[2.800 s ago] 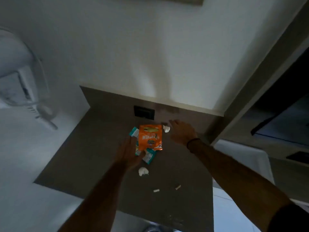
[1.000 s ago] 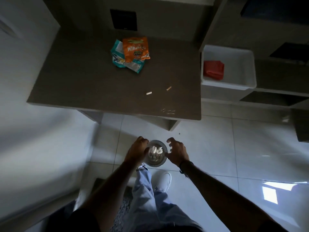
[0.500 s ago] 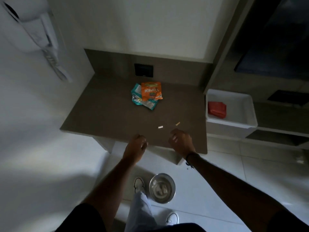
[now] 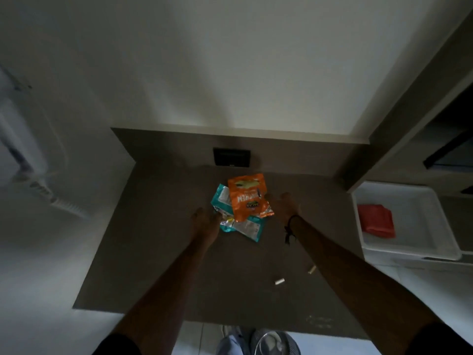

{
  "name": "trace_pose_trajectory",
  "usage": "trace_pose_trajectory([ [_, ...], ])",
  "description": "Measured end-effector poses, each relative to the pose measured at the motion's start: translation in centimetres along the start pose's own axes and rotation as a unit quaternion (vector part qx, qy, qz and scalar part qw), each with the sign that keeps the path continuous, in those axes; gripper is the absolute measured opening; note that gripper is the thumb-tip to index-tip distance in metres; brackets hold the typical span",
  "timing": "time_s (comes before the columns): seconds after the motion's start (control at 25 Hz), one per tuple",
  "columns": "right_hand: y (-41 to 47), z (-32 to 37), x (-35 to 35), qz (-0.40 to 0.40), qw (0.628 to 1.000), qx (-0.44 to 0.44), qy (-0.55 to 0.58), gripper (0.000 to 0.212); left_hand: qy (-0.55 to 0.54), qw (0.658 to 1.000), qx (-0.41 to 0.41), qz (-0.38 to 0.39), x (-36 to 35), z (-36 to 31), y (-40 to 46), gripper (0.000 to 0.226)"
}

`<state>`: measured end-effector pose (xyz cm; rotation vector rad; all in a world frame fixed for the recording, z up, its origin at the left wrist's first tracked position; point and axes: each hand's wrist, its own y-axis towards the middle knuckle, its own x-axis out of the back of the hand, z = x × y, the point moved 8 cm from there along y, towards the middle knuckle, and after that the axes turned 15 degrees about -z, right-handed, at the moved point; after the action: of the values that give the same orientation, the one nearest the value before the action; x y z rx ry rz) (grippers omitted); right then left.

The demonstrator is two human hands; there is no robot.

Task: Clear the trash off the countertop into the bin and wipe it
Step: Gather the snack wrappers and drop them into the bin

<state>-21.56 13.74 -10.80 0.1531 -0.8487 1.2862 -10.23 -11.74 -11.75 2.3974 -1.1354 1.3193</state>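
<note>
An orange snack wrapper point(image 4: 247, 196) lies on top of a teal wrapper point(image 4: 243, 226) near the back of the brown countertop point(image 4: 158, 252). My left hand point(image 4: 206, 221) reaches the teal wrapper's left edge, fingers apart. My right hand point(image 4: 284, 206) is at the orange wrapper's right edge, also spread; neither hand has closed on anything. Two small pale scraps point(image 4: 279, 281) point(image 4: 311, 270) lie nearer the front edge. The round metal bin point(image 4: 273, 344) shows on the floor below the counter edge.
A white tray point(image 4: 409, 248) holding a red cloth point(image 4: 376, 224) sits on a lower shelf to the right. A dark wall socket point(image 4: 231, 157) is set in the backsplash. A white appliance point(image 4: 28, 160) hangs on the left wall.
The two crumpled white paper balls went from the counter into the bin. Both hands then came back up and stretched forward to either side of the wrappers.
</note>
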Motion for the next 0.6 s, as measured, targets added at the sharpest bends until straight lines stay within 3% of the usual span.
trace_pose_trajectory([
  [0.24, 4.2, 3.4, -4.0, 0.058, 0.992, 0.079, -0.08, 0.027, 0.002, 0.999, -0.042, 0.027, -1.9, -1.9, 6.9, 0.026],
  [0.36, 5.0, 3.7, -3.3, 0.122, 0.992, 0.004, 0.034, 0.008, -0.007, 0.998, -0.033, 0.058, -2.6, -2.7, 8.3, 0.015],
  [0.48, 4.4, 4.0, -2.9, 0.216, 0.963, -0.066, 0.149, 0.019, -0.036, 0.997, -0.008, 0.071, -2.6, -3.0, 9.4, 0.015],
  [0.6, 2.9, 3.3, -4.2, 0.282, 0.958, -0.028, 0.042, 0.022, -0.099, 0.987, 0.067, 0.112, -3.0, -2.7, 9.4, 0.025],
])
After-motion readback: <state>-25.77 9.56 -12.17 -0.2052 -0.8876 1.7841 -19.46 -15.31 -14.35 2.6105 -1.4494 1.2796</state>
